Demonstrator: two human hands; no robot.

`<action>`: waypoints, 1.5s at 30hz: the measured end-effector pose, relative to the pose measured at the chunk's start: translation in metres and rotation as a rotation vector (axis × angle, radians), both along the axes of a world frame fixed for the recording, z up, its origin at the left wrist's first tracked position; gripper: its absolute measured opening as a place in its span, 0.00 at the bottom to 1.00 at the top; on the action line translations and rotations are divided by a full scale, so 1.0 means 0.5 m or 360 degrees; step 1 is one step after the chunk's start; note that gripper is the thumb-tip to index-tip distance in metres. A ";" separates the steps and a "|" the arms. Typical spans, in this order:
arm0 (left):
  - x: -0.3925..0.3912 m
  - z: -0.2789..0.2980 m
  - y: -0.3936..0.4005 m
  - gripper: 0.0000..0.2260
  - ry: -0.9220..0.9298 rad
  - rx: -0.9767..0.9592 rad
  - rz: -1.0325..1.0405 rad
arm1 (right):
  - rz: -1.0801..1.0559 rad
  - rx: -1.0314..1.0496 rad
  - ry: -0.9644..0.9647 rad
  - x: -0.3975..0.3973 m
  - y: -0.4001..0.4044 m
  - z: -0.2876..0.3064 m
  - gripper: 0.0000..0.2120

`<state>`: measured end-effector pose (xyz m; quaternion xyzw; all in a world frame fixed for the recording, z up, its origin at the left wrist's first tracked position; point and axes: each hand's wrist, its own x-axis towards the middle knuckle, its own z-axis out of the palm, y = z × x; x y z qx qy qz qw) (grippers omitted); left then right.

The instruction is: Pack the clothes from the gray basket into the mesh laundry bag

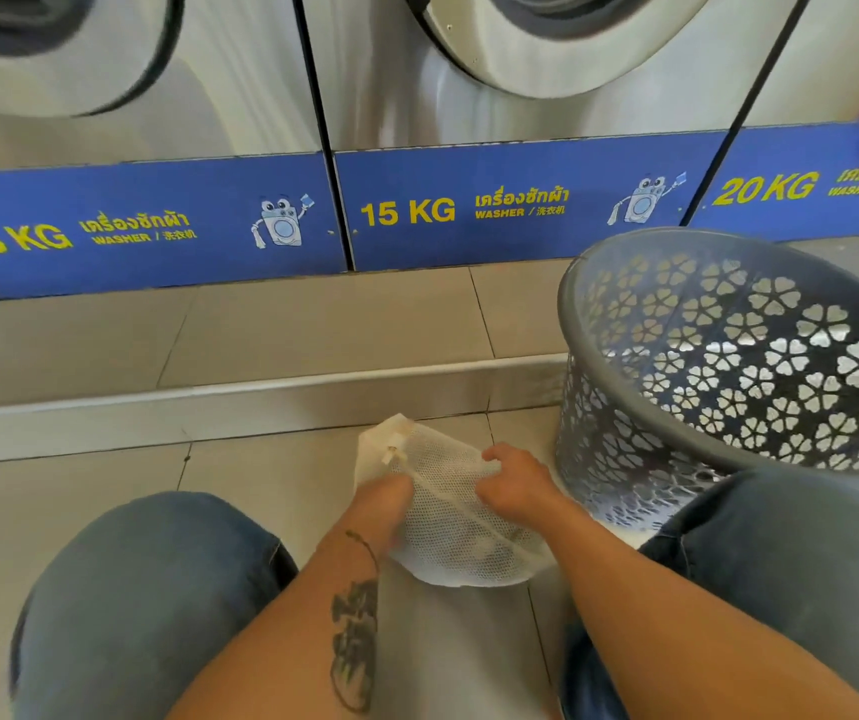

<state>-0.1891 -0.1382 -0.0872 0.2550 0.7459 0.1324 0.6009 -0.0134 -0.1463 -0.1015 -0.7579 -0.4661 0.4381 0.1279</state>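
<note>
Mesh laundry bag [448,517]: it lies on the floor [271,485] between my knees, just left of the gray basket [728,356], and something dark shows faintly through the mesh at its near end.

Left hand [383,498]: my fingers are tucked down at the bag's left edge by the zipper line; they seem to pinch the fabric, though the tips are hidden and blurred.

Right hand [513,483]: curled fingers grip the mesh on the right side of the opening.

Zipper pull [392,453]: a small white tab near the bag's far corner, apart from both hands.

Gray basket: tilted toward me, touching my right knee; I cannot tell what is left inside it.

Step in hand: I judge I am working the bag's mouth, either spreading it or readying to close it.

How to do it well: keep both grips on opposite sides of the seam so the mesh stays taut, hold the fabric near the track, and keep loose cloth away from the teeth.
</note>
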 end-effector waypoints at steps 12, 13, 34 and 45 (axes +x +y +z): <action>0.004 -0.159 0.097 0.49 -0.0379 -0.0187 0.0229 | -0.0014 -0.0270 -0.0049 0.024 0.106 -0.113 0.42; 0.002 -0.173 0.098 0.51 -0.0247 -0.0091 0.0141 | -0.0039 -0.0330 0.0077 0.017 0.108 -0.123 0.44; -0.015 0.096 0.220 0.18 -0.0425 0.1379 0.0137 | 0.0021 0.0844 -0.0361 -0.052 0.215 0.212 0.43; 0.005 -0.049 0.625 0.13 0.0072 0.1031 -0.0366 | 0.0511 0.0540 -0.0890 0.005 0.565 0.045 0.36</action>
